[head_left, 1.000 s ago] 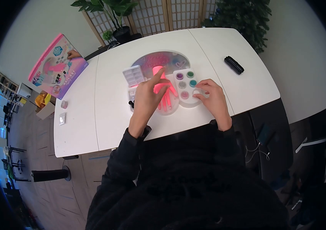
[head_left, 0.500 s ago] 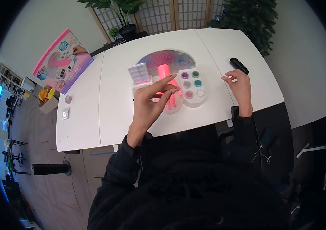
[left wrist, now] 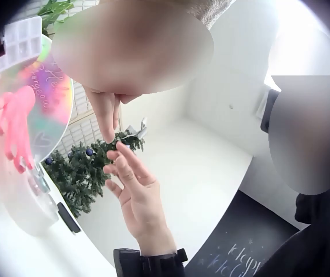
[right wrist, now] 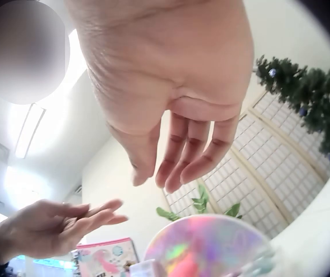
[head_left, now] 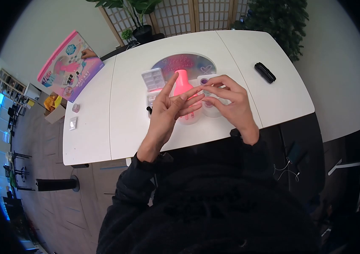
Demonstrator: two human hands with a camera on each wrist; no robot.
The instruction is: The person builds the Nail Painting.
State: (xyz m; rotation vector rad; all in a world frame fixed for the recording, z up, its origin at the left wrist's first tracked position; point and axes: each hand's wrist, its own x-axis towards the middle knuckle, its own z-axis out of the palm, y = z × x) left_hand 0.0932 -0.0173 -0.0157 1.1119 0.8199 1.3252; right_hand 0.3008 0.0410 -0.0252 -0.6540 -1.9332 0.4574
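Note:
My left hand (head_left: 167, 103) is raised over the white table (head_left: 133, 139), index finger pointing up and the others stretched to the right. My right hand (head_left: 233, 103) comes in from the right, its fingertips right at the left hand's fingertips. In the right wrist view its thumb stands apart from its loosely bent fingers, and nothing shows between them. Beneath both hands a pink plastic hand form (head_left: 183, 82) stands on a pale base, partly covered. The right hand hides much of a white palette (head_left: 211, 113) with coloured pots; a purple pot (head_left: 204, 81) shows.
A clear compartment case (head_left: 152, 79) stands opened on the left, before an iridescent arched panel (head_left: 205, 63). A black oblong object (head_left: 265, 73) lies at the right. On the left are a printed box (head_left: 72, 67), a small pot (head_left: 76, 108) and a small packet (head_left: 73, 122).
The right hand left the palette, swung out right, then came back to the left hand. The left hand has gone from a near pinch to straightened fingers.

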